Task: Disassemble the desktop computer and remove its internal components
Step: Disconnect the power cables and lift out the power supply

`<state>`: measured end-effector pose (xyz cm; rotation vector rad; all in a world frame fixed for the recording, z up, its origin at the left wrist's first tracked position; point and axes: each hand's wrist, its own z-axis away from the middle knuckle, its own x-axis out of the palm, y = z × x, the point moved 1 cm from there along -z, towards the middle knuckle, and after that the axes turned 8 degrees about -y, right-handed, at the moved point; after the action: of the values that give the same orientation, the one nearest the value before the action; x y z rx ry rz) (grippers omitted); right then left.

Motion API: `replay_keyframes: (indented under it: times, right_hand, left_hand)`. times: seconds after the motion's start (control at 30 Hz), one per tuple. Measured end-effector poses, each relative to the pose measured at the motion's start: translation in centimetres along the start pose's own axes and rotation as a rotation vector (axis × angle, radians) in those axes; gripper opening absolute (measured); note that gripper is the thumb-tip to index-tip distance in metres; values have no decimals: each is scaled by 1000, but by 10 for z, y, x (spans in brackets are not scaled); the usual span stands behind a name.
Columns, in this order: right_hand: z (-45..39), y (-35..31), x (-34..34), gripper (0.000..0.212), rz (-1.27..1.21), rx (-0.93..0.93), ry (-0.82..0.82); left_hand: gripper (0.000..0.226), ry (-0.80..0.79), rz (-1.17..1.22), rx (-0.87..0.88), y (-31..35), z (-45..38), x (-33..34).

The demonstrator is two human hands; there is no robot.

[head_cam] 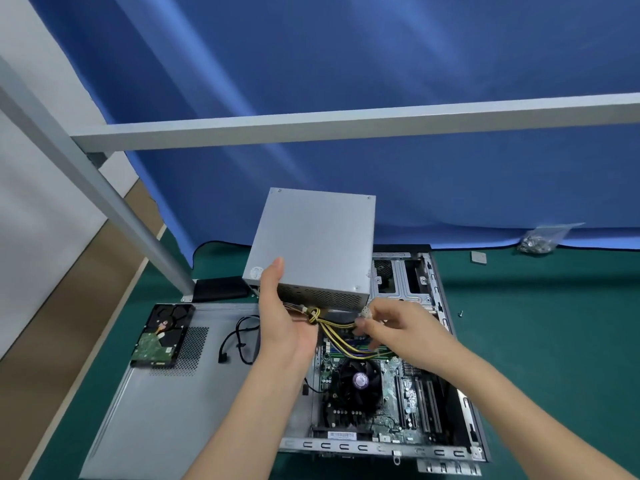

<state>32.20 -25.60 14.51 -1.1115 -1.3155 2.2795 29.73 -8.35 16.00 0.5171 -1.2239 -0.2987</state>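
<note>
- The power supply (313,244), a grey metal box, is held in the air above the open computer case (384,393), tilted, clear of its bay.
- The left hand (280,317) carries it from below, its grip curled round the near lower edge beside the yellow and black cables (341,336).
- The right hand (391,323) pinches a white connector (365,312) at the end of those cables.
- The step in hand looks like freeing the supply; its cables trail down toward the motherboard (374,393), so the next move probably calls for lifting them clear without snagging.
- On the green bench (554,341), the side panel (166,393) bears a hard drive (161,336) and a black cable (239,341).
</note>
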Motion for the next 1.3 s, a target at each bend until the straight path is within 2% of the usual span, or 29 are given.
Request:
replay_keyframes:
  times: [0.07,0.17,0.27,0.33,0.4,0.47,0.5,0.53,0.57,0.63,0.7,0.77,0.83,1.03,1.1,1.13,1.23,1.3]
  right_hand:
    - [3,-3,-2,21,-52,-5,47]
    - [3,-8,-12,28,-97,21,151]
    - [-1,-17,-18,32,-103,106,-7]
    - [-3,-20,-22,33,-69,127,-65]
    - [-2,-15,-24,34,32,124,-13]
    - [2,-7,-22,26,40,90,140]
    - [4,-2,-20,19,-1,49,242]
    - [7,3,-17,22,-74,17,333]
    - [9,7,-14,35,-184,4,395]
    - [10,13,-9,62,-535,47,389]
    - [9,15,0,70,-835,94,257]
    - [4,12,10,52,-900,132,157]
    - [-3,4,19,29,-922,138,166]
    - [-15,-7,29,12,-819,123,475]
    - [-16,-6,35,19,-770,145,533]
    - [-16,-8,39,27,-817,134,511]
    - [-18,-13,41,65,-1091,13,331]
    - [-19,-14,36,83,-1068,-19,284]
  left_hand:
    - [28,-8,6,0,-1,1,-4]
    - [34,0,-24,-21,-1,3,-10]
    - [28,1,-37,-44,-2,5,-18]
    - [31,21,-3,-42,-1,5,-22]
    - [36,55,52,-40,1,3,-22]
    - [40,81,103,-34,3,-1,-22]
    - [41,90,125,-30,5,-3,-21]
    - [41,98,140,-24,7,-6,-20]
    - [41,107,146,-16,8,-8,-20]
    - [40,133,133,-2,10,-11,-20]
    - [41,143,116,2,10,-12,-22]
    - [40,140,94,1,9,-12,-22]
    - [38,131,63,-16,5,-11,-23]
    - [32,59,-7,-90,-7,-5,-23]
    - [33,48,-10,-107,-11,-4,-21]
    - [32,52,-11,-113,-12,-4,-19]
    - [36,48,-32,-124,-20,-4,-13]
    - [41,51,-24,-126,-24,-4,-10]
